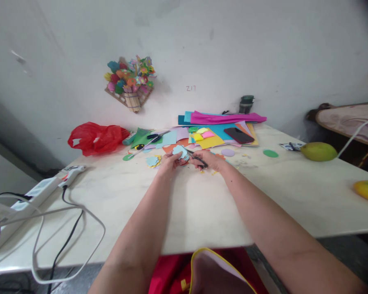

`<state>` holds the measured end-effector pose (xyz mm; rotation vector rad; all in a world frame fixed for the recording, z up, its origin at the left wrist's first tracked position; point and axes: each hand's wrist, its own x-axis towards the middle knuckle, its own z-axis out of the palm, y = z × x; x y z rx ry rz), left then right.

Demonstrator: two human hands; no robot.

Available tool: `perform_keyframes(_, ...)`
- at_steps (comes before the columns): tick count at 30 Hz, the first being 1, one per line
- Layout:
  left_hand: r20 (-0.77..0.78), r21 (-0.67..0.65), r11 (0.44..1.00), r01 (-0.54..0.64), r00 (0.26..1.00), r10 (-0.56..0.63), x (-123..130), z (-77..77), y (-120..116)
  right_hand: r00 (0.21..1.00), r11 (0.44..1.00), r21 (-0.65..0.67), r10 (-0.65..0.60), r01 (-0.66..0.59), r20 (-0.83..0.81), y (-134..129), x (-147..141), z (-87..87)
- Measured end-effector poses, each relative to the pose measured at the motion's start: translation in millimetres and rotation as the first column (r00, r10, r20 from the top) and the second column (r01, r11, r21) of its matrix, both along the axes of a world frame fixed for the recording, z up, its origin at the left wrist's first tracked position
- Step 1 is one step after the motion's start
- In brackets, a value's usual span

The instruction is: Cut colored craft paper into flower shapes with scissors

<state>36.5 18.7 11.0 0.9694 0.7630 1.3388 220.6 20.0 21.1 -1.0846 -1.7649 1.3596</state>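
Observation:
My left hand (171, 160) is closed on a light blue paper flower (179, 152) with scalloped edges, held above the middle of the table. In my right hand (211, 160) is a pair of dark-handled scissors (200, 160), its blades at the flower's right edge. How far the blades are apart is too small to tell. Left of my hands lie more cut flowers (153, 161) in light blue and yellow. Small yellow and orange paper scraps are scattered around and under my right hand. A second pair of scissors (155, 137) rests on the papers behind.
Coloured paper sheets (213, 141) and a dark phone (239, 135) lie at the back. A red plastic bag (98, 139) sits back left. Power strips (39, 190) with loose cables occupy the left edge. Mangoes (319, 151) are on the right. Paper flowers (131, 81) hang on the wall.

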Motion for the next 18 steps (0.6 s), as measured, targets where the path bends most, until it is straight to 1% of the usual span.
perform_keyframes(4, 0.009, -0.016, 1.0, -0.025, 1.0, 0.025, -0.3, -0.9, 1.3, 1.0, 1.0, 0.006, 0.008, -0.008, 0.006, 1.2, 0.2, -1.6)
perform_keyframes(9, -0.004, 0.017, 1.0, -0.012, 1.0, 0.012, -1.0, -3.0, 2.9, 1.0, 1.0, -0.007, 0.016, -0.016, -0.02, -0.4, -0.9, 0.4)
perform_keyframes(14, -0.016, -0.002, 1.0, -0.016, 1.0, 0.016, 0.9, 1.3, -1.5, 1.0, 1.0, 0.009, -0.016, 0.016, -0.003, -2.5, -1.1, 2.6)
perform_keyframes(18, -0.014, -0.009, 1.0, -0.014, 1.0, 0.014, 1.9, 3.5, -3.7, 1.0, 1.0, 0.02, -0.014, 0.014, 0.006, -1.3, -0.1, 0.8)
